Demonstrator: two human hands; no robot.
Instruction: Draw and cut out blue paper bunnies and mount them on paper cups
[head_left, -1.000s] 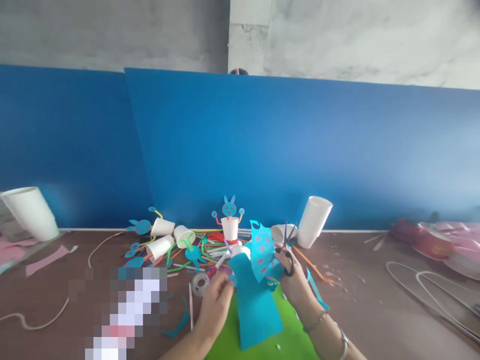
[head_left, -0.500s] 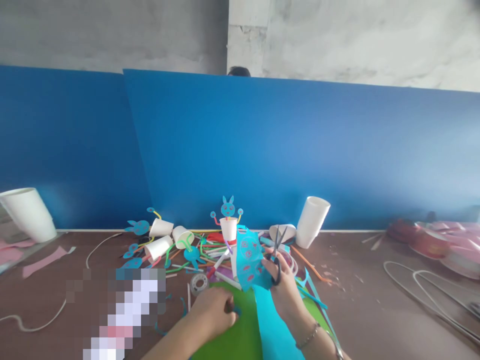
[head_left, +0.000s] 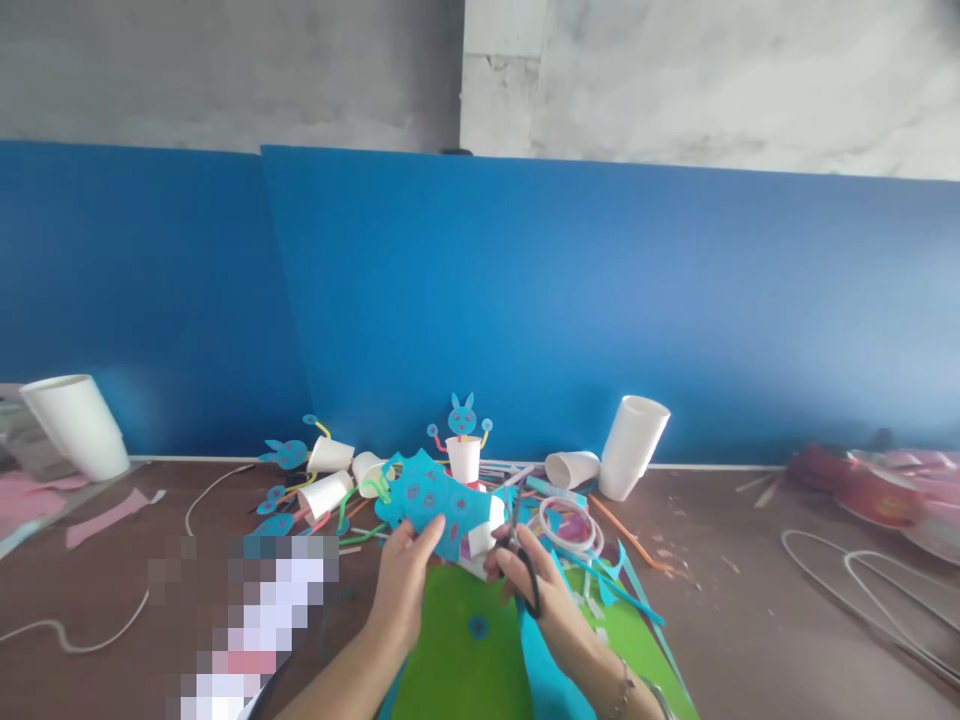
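Right hand (head_left: 546, 590) grips scissors (head_left: 515, 540), tips away, just right of the blue sheet (head_left: 429, 497) pinched in left hand (head_left: 403, 578).

The tabletop (head_left: 724, 630) well right of the right hand (head_left: 541, 578) leaves passage; ahead, white cups (head_left: 634, 448) and a blue partition (head_left: 525, 300) block.

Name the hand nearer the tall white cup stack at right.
Right: the right hand, with scissors, is in front and left of the stack; the left hand, holding blue paper, is farther left.
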